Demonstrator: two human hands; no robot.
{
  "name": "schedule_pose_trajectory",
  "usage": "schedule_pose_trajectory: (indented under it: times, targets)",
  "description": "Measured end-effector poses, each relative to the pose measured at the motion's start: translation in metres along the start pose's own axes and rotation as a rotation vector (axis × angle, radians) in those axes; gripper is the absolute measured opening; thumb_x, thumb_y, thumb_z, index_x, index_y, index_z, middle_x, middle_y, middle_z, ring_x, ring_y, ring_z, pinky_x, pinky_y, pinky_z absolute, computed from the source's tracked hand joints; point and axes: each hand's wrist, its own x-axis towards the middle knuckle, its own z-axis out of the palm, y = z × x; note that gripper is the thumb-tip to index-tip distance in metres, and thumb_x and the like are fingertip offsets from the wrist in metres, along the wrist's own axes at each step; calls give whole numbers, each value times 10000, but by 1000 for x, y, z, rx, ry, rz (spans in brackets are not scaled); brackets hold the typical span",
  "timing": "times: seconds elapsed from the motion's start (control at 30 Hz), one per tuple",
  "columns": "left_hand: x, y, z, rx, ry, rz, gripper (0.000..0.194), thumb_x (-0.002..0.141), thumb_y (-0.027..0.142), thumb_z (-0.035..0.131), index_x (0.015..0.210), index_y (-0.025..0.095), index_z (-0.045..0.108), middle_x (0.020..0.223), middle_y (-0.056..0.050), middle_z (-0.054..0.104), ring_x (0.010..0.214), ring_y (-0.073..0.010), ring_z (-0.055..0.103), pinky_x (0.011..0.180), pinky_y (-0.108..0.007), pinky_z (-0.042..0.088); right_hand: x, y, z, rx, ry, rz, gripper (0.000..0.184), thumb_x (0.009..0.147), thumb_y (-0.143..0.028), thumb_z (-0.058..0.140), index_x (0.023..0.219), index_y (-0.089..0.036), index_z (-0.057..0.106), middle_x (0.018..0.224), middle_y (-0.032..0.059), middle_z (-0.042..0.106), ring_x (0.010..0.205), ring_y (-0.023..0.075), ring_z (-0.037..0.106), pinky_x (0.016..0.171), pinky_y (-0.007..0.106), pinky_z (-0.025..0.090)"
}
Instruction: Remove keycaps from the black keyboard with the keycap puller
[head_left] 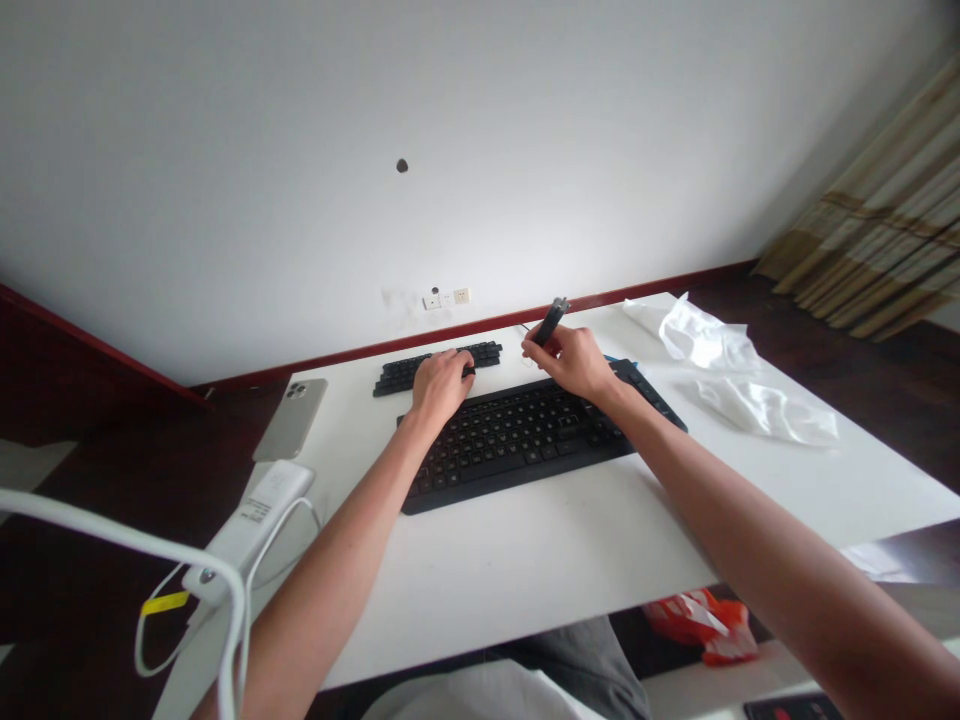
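My left hand [441,387] is over the back left of a large black keyboard [517,440], its fingers curled around a small black keycap [469,371]. Pinched upright in my right hand [574,358] is a black keycap puller [551,322]; thin wire shows near its lower end, and its upper end looks notched. The right hand hovers above the keyboard's back edge. Behind the keyboard, loose black keycaps [397,375] lie in tight rows on the white desk [510,560]. My left hand hides part of these rows.
Two crumpled translucent plastic bags [705,335] lie at the right. A phone [294,418] and a white power strip [259,515] sit on the left, with a white cable [150,545] crossing the lower left. Below the desk is an orange bag [701,622]. A wall stands behind.
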Motion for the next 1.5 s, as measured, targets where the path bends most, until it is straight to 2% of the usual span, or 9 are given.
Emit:
schedule_pose_trajectory:
  times: [0.37,0.53,0.63,0.73,0.83,0.93,1.1,1.23,1.5]
  targets:
    - [-1,1,-2,-4,-22,-27,177,957,216,709,1132,244,720,1036,-51,742,1000,-252,692,905,-369,515,0,0,-2,-9,-7,-16,277,963,-439,643,937,-188,759,774,50,766,643,201,655,690,324,508]
    - [2,11,-14,-59,-2,-32,212,958,242,726,1169,230,705,1052,-53,727,1024,-246,668,922,-353,513,0,1,-3,-26,-6,-23,281,969,-451,640,933,-197,758,770,49,764,646,207,657,701,330,515]
    - [-1,38,-27,-143,17,-5,219,974,307,728,1172,221,694,1033,-45,706,1013,-236,652,916,-345,515,0,1,-3,-26,-5,-22,280,972,-453,642,937,-200,758,775,49,766,655,212,668,707,333,522]
    - [-14,77,-32,-205,-4,98,214,999,398,699,1121,223,696,1072,-46,691,1019,-230,640,917,-349,520,1,4,-3,-28,8,-17,288,964,-460,656,949,-192,760,780,54,770,674,220,685,713,335,528]
    - [-34,115,-27,-229,-48,221,390,965,537,716,1167,204,696,1115,-70,672,1071,-256,624,982,-383,513,1,7,-2,-27,17,22,317,953,-489,680,941,-182,759,766,64,771,683,235,703,710,340,540]
    - [-50,135,-15,-191,-76,288,508,932,605,726,1215,185,687,1122,-90,651,1060,-276,608,955,-411,519,2,10,-2,-4,17,61,330,953,-502,687,941,-181,761,782,69,786,686,233,720,691,326,551]
    - [-59,142,-3,-136,-64,328,476,954,592,702,1199,184,687,1148,-105,644,1075,-287,589,921,-427,512,4,16,-2,14,34,78,306,964,-471,677,917,-180,757,814,68,805,682,217,734,692,310,557]
    - [-62,145,-2,-128,-59,359,550,924,643,717,1225,185,669,1165,-114,645,1076,-291,588,895,-430,512,5,21,2,22,21,79,313,990,-474,638,943,-185,749,839,61,813,721,220,750,720,315,560]
    - [-58,148,1,-124,-68,394,514,932,610,721,1212,184,654,1129,-109,629,1049,-292,597,876,-428,508,5,19,4,-110,-18,-120,250,1017,-421,609,1096,-228,746,1066,81,787,862,241,707,823,369,563]
